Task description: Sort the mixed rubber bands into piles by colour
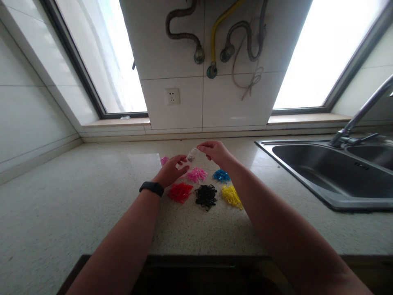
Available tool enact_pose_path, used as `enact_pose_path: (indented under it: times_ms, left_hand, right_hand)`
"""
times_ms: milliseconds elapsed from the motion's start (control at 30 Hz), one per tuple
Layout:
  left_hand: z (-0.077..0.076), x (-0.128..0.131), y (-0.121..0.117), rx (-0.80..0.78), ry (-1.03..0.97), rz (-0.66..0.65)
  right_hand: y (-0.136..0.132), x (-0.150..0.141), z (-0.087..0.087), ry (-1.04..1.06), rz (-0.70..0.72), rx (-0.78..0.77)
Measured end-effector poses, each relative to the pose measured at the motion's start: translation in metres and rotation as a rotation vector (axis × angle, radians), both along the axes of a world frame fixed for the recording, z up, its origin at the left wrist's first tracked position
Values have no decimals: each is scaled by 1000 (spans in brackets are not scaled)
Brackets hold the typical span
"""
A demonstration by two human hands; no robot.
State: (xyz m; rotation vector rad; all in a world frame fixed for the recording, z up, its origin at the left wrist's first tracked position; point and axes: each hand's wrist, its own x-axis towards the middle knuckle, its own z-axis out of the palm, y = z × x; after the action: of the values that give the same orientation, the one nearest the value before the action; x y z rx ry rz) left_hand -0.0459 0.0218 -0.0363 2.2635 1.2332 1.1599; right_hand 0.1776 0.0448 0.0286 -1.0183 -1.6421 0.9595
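A small clear plastic bag with something dark inside is held above the counter between my two hands. My right hand pinches its upper corner. My left hand, with a black band on the wrist, has its fingers and thumb around the lower left end of the bag. Just below lie loose piles of small strips or bands: pink, blue, red, black and yellow. The right forearm partly covers the yellow pile. Another pink item shows behind my left hand.
A speckled stone counter carries the piles. To the right is a steel sink with a tall faucet. On the tiled back wall are a power socket and several pipes, with bright windows on both sides.
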Motion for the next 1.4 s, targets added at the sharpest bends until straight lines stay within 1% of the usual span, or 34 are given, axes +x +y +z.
enact_pose_path:
  times_ms: [133,267,367,433,500,633,700,767,867,1000,1167,1267,1400]
  left_hand:
    - [0,0,2,-25,-55,-1]
    - [2,0,2,-81,-134,2]
    - [2,1,2,-121,-193,4]
    - [2,1,3,-153,-230,0]
    - [2,2,3,-200,-289,-23]
    - [5,6,1,-309,-516,-97]
    - [8,8,-2,-353,-610,-129]
    - [11,9,-5,-378,-657,-145]
    - [13,10,-6,-379,-672,-141]
    - [9,9,-2,-352,-633,-134]
    - [4,7,3,-329,-574,-125]
    - [4,7,3,-321,-540,-124]
    - [5,7,2,-308,-504,-114]
  right_hand:
    - [5,0,-4,8,-14,0]
    - [12,4,-9,-73,-63,12]
    - [15,9,-14,-279,-82,92]
    - [14,12,-17,-492,-44,193]
    - [12,13,-20,-699,29,257]
    - [6,13,-24,-979,153,255]
    - [4,12,-25,-1067,177,254]
    - [4,12,-25,-1123,197,244]
    - [4,11,-25,-1151,234,220]
    - [2,9,-23,-1136,260,186]
    - [1,6,-23,-1075,250,163]
    - [2,6,-26,-1020,243,161]
    - [2,4,-28,-998,240,166]
